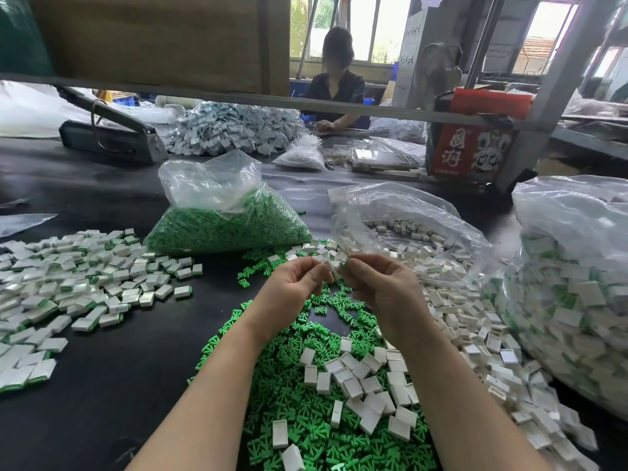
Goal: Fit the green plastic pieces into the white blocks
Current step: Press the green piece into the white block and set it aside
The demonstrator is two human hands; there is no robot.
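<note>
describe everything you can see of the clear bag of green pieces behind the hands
The clear bag of green pieces is thin, crinkled, see-through plastic, lying slumped on the black table. Its lower part bulges with small bright green plastic pieces packed tightly; its upper part is loose, empty film standing up, its mouth not tied shut. It sits beyond the hands, between the spread of finished white blocks to the left and another clear bag holding white blocks to the right. A few green pieces lie spilled by its right corner. Neither hand touches it.
</note>
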